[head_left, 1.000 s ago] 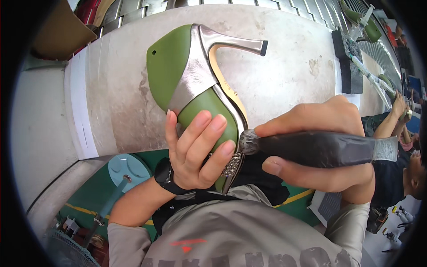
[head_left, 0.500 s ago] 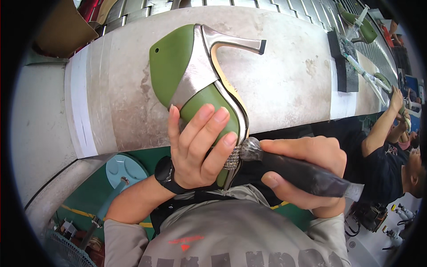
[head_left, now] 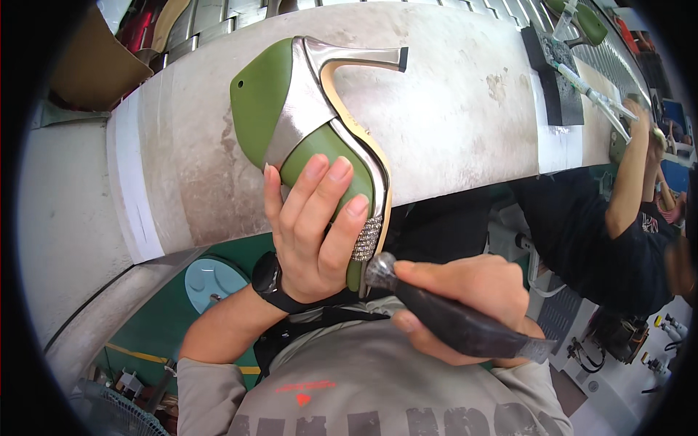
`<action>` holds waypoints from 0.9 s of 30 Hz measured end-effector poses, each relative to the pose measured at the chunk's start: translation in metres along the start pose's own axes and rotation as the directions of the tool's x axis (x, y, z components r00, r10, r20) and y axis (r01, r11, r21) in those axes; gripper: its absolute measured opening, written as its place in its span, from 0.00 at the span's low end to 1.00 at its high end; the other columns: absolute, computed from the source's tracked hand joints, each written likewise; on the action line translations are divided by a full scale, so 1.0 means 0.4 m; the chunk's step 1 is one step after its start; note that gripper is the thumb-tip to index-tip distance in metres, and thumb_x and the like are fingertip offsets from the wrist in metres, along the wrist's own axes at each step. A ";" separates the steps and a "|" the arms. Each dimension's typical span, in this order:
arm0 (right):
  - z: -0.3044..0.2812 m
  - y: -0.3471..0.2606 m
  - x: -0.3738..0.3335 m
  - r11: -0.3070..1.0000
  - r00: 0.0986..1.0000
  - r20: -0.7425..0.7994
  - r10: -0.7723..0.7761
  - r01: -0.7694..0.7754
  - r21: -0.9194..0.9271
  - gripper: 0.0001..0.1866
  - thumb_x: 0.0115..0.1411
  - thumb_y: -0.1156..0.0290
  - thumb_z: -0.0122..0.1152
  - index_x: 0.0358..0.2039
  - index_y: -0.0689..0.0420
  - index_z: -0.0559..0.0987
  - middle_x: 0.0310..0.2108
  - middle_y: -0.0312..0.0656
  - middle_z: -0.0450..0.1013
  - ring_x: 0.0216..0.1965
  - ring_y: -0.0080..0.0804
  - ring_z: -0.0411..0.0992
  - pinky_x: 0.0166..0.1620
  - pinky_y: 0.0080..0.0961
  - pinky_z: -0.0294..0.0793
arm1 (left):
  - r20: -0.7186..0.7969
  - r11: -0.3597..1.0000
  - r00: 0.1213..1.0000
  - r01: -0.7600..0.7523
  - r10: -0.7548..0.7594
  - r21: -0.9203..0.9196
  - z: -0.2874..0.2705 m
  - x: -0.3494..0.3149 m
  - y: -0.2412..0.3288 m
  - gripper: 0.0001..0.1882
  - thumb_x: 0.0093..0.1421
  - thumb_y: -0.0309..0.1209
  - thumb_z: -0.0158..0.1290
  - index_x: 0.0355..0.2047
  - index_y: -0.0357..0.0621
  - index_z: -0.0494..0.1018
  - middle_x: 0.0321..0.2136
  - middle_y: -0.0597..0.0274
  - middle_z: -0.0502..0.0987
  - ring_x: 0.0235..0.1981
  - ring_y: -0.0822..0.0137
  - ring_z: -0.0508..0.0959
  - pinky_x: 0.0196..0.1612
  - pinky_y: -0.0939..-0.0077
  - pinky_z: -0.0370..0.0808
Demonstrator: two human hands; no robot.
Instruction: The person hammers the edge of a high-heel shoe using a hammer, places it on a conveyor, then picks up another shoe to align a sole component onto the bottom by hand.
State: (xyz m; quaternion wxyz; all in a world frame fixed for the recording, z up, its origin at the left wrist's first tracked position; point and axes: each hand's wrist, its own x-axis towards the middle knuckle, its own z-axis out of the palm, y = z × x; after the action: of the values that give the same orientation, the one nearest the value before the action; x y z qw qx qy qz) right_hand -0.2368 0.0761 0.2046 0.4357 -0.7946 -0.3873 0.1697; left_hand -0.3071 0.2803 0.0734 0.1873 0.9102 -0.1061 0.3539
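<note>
My left hand [head_left: 311, 236] wraps round a green shoe last [head_left: 263, 109] that wears a high-heeled sandal [head_left: 309, 98]. The sandal has metallic straps, a slim heel with a dark tip and a sparkling stone-set band [head_left: 367, 238] across the toe end. Its heel end lies over the worktable and its toe end points toward me. Closed round the dark handle of a hammer-like tool [head_left: 454, 312] is my right hand [head_left: 480, 291]. The tool's round, shiny head is by the sole edge near the toe; whether it touches cannot be told.
Tape strips cross the pale worktable [head_left: 451, 94]. A dark foam block [head_left: 556, 80] with syringes stands at its right end, near a co-worker's arm [head_left: 629, 174]. Metal rollers [head_left: 494, 9] run along the back. A pale blue round stool [head_left: 214, 282] stands below left.
The sandal on its last has shifted left and slightly up with my left hand. My right hand has brought the tool left and down, from beside the stone band to nearer the toe tip.
</note>
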 end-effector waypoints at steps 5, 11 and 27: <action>0.065 0.012 -0.078 0.989 0.996 -0.033 -0.084 0.088 0.120 0.25 0.50 0.70 0.80 0.49 0.65 0.85 0.20 0.43 0.78 0.15 0.34 0.74 0.21 0.27 0.75 | -0.011 1.000 1.000 -0.007 0.007 -0.002 0.005 0.004 -0.006 0.40 0.60 0.41 0.68 0.66 0.40 0.60 0.65 0.36 0.69 0.67 0.35 0.70 0.74 0.29 0.54; -0.041 0.023 -0.043 0.986 0.996 0.069 -0.048 0.036 0.163 0.26 0.53 0.71 0.80 0.51 0.68 0.83 0.28 0.47 0.83 0.22 0.36 0.81 0.28 0.26 0.82 | -0.025 0.999 0.999 -0.028 0.028 0.021 0.010 -0.010 -0.005 0.41 0.60 0.43 0.68 0.66 0.39 0.60 0.65 0.34 0.68 0.67 0.34 0.70 0.73 0.27 0.54; -0.117 0.076 0.145 0.847 0.933 0.206 0.295 -0.355 0.396 0.16 0.59 0.77 0.74 0.48 0.64 0.86 0.34 0.45 0.86 0.31 0.27 0.86 0.35 0.21 0.83 | -0.145 0.996 0.988 0.043 -0.054 -0.081 0.028 -0.021 0.015 0.18 0.71 0.31 0.53 0.60 0.49 0.69 0.59 0.50 0.76 0.64 0.47 0.73 0.73 0.21 0.53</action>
State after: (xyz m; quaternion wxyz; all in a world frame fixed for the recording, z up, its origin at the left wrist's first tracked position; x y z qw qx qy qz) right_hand -0.1569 0.0844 0.2097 0.5360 -0.7204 -0.2291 0.3759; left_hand -0.3084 0.2707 0.0617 0.2384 0.8760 -0.0834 0.4110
